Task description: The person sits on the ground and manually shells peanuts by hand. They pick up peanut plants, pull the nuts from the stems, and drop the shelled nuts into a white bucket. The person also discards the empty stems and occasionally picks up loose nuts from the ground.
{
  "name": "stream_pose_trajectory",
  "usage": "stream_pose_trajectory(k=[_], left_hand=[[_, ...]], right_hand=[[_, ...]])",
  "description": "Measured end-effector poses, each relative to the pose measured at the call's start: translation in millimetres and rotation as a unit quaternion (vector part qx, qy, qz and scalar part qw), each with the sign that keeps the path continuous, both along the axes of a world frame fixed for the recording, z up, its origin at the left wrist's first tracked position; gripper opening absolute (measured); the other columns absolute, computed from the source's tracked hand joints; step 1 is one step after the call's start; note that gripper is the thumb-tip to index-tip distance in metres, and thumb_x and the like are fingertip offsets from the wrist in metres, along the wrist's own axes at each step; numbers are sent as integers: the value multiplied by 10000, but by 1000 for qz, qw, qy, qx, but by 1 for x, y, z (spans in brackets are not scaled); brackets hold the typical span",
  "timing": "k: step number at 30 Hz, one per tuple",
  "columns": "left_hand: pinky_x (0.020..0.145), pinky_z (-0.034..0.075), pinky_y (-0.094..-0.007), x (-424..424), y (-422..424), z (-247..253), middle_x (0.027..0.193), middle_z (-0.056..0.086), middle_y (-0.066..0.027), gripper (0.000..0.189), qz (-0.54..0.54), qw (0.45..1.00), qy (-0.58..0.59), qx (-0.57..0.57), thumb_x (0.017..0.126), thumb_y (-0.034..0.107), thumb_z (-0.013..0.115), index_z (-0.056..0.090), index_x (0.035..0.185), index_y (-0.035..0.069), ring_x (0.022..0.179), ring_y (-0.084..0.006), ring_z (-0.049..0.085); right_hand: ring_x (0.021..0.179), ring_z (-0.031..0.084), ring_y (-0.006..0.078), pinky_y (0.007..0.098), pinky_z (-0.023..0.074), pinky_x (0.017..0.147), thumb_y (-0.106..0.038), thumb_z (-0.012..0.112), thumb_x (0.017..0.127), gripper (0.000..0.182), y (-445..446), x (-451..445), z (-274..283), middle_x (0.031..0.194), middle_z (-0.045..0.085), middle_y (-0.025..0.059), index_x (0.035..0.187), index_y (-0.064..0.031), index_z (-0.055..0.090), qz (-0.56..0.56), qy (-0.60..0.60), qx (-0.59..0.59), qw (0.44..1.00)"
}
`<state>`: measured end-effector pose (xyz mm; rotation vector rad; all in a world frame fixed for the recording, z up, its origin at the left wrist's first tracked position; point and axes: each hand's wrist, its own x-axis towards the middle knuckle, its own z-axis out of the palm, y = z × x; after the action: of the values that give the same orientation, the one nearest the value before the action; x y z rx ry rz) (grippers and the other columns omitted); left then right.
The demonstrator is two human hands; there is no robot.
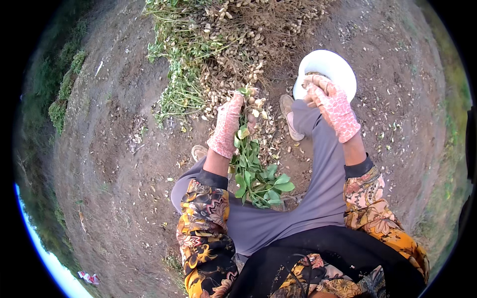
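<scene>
My left hand point(228, 121), in a pink patterned glove, grips the stem of a peanut plant point(251, 169). The plant's green leaves hang down between my legs, while pale peanut pods point(258, 106) cluster at its root end just beyond the fingers. My right hand point(332, 106), gloved alike, is at the near rim of a white bucket point(343, 69), its fingers curled over the opening. Whether anything is between those fingers cannot be made out. Part of the bucket's brownish contents shows behind the hand.
A large heap of uprooted peanut plants point(223, 48), with roots, pods and wilting leaves, lies ahead of me. My shoes point(290, 115) are on bare soil strewn with dry leaf bits. Green bushes point(63, 93) border the ground at left, and a red-and-white scrap point(88, 277) lies at lower left.
</scene>
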<state>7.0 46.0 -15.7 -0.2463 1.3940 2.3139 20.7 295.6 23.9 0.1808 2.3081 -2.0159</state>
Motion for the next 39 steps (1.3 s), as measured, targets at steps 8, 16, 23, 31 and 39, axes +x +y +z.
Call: stream_pose_trajectory(k=[8, 16, 23, 31, 39], left_hand=[[463, 433, -196, 6, -4, 1, 798, 621, -6, 380, -35, 997, 51, -46, 945, 350, 523, 590, 1167, 49, 548, -60, 537], [491, 400, -186, 10, 2, 6, 740, 609, 26, 259, -42, 982, 72, -167, 920, 274, 586, 627, 1049, 52, 571, -28, 506], [494, 435, -205, -1, 6, -19, 701, 630, -31, 228, 28, 927, 172, -333, 897, 257, 608, 649, 946, 39, 587, -61, 559], [323, 336, -238, -5, -25, 10, 533, 525, -17, 514, 52, 998, 23, 37, 945, 451, 458, 612, 1104, -13, 347, -106, 432], [342, 396, -260, -2, -6, 14, 574, 576, -104, 705, -116, 952, 70, 273, 907, 500, 474, 361, 1364, -24, 356, -152, 480]], right_hand=[[808, 639, 357, 396, 495, 693, -236, 597, 867, 332, -92, -4, 14, 850, 648, 211, 1115, -15, 601, 184, 45, 148, 971], [762, 606, 388, 463, 484, 691, -323, 592, 835, 325, -79, -13, -27, 774, 620, 217, 871, 0, 592, 249, 185, 397, 864], [568, 583, 242, 366, 458, 534, -244, 590, 839, 247, -67, 20, -9, 603, 575, 97, 749, -14, 603, 190, 123, 293, 929], [663, 584, 77, 216, 467, 585, -214, 575, 914, 272, 102, -4, -32, 791, 635, 48, 1083, -6, 622, -58, 239, 594, 766], [700, 607, 134, 268, 492, 601, -205, 585, 908, 258, -44, 11, 8, 870, 643, 67, 1075, -13, 629, 95, 33, 41, 994]])
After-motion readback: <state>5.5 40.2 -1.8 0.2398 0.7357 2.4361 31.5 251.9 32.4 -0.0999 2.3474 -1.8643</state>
